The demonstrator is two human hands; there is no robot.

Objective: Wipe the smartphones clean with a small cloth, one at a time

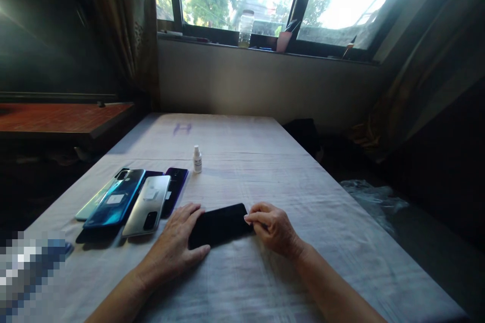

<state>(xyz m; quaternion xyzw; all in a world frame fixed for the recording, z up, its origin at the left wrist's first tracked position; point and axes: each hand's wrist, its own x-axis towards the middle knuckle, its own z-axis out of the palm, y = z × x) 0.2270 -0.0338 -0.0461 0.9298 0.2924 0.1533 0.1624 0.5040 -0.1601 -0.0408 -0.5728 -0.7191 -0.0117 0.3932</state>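
A black smartphone (222, 224) lies on the white cloth in front of me, its dark, glossy face turned up. My left hand (182, 237) grips its left end, thumb along the near edge and fingers at the far edge. At the phone's right end is my right hand (275, 227), thumb and forefinger pinched together close over the corner. Whatever sits in that pinch is too small to make out. Left of my left hand lie several more smartphones, among them a silver phone (142, 212) and a shiny blue phone (109, 212), backs up and partly overlapping.
A small white dropper bottle (197, 160) stands upright beyond the phones on the cloth-covered table (242, 146). A wooden desk (56, 118) adjoins at left. Crumpled clear plastic (369, 199) lies past the right edge. A jar (246, 28) and pink cup (283, 41) stand on the windowsill.
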